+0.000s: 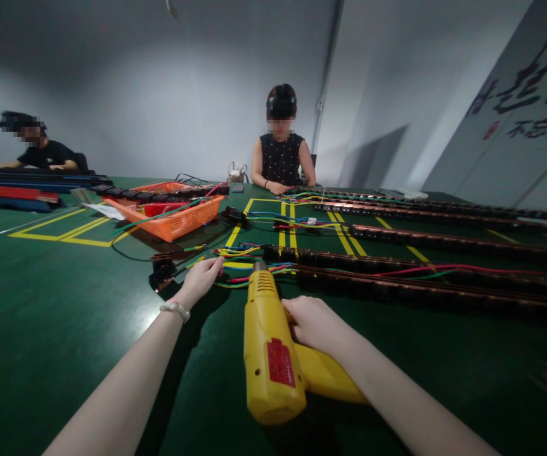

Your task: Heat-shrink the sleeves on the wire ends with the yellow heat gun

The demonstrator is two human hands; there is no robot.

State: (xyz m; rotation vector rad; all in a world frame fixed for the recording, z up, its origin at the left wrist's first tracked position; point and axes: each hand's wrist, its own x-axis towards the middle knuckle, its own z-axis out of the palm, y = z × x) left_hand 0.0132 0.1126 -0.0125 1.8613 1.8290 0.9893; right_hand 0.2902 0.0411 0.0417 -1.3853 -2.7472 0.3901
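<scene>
My right hand (314, 323) is wrapped round the handle of a yellow heat gun (270, 342), whose metal nozzle points away from me toward a bundle of coloured wires (239, 266). Closed at the near ends of those wires is my left hand (203, 278); the exact wire in its fingers is partly hidden. Yellow, green, blue and red wires run from there to long black bars with copper strips (349, 266) on the right. Just left of my left hand lies a black connector block (161, 275) with copper parts.
An orange basket (178, 221) with wires and red parts stands at the back left. More copper-lined bars (444, 240) lie along the right of the green table (64, 304). A person (283, 155) sits opposite, another (47, 152) at far left, beside stacked red and blue strips (11, 193).
</scene>
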